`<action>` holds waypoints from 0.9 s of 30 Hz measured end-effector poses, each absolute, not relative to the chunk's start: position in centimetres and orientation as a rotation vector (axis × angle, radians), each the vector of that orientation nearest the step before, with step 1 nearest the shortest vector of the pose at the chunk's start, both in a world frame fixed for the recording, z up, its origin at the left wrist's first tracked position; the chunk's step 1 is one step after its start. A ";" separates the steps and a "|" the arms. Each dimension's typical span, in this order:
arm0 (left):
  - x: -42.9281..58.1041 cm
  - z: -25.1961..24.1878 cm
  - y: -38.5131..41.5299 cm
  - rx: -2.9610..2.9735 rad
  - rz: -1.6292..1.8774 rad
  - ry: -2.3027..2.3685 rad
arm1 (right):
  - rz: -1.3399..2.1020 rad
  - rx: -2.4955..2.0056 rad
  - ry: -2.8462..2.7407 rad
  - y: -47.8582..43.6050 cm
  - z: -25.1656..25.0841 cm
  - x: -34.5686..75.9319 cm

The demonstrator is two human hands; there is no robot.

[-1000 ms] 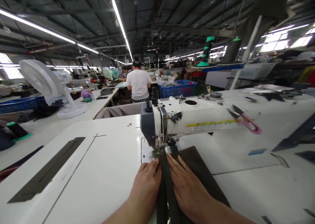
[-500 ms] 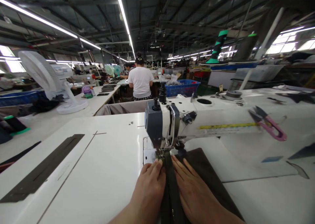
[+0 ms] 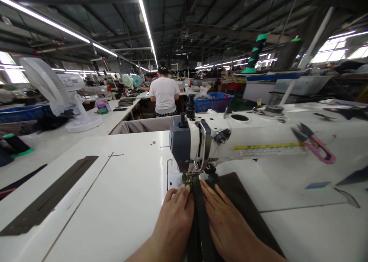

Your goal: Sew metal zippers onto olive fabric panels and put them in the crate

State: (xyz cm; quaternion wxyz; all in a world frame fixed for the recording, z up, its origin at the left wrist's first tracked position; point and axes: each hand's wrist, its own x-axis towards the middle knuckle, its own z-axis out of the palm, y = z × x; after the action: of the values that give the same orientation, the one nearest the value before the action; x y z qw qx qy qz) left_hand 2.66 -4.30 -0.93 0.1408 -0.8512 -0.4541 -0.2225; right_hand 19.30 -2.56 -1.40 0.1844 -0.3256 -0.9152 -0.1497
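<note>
My left hand (image 3: 176, 220) and my right hand (image 3: 227, 223) lie flat on a dark olive fabric piece (image 3: 238, 206), one on each side of a raised dark strip (image 3: 201, 216) that runs under the presser foot (image 3: 188, 176) of a white sewing machine (image 3: 230, 141). Fingertips of both hands point toward the needle, a short way in front of it. The fingers are stretched out and press the cloth down on the white table (image 3: 115, 193).
A long dark fabric strip (image 3: 47, 198) lies on the table at the left. Pink thread snips (image 3: 314, 145) rest on the machine arm. A white desk fan (image 3: 57, 93) stands far left. A person in a white shirt (image 3: 164, 93) works beyond, near a blue basket (image 3: 214, 101).
Both hands stay pressed on the fabric beside the strip. The view has shifted slightly, so the machine sits a little further right than a second ago.
</note>
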 end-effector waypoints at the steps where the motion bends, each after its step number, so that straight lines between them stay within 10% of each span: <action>1: 2.7 -1.0 -4.3 -2.470 -0.615 -1.320 | -0.385 -0.936 -2.570 -2.6 -1.5 19.3; 27: 3.4 1.1 -4.3 -2.493 -0.332 -1.426 | -0.154 -0.989 -2.615 -2.3 -1.6 19.3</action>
State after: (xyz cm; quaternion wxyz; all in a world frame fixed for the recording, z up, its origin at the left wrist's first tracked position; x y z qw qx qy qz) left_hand 3.38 -4.34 1.07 0.1249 -0.8555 -0.4894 -0.1141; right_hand 19.25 -2.29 -1.60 0.1698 -0.3481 -0.9204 -0.0544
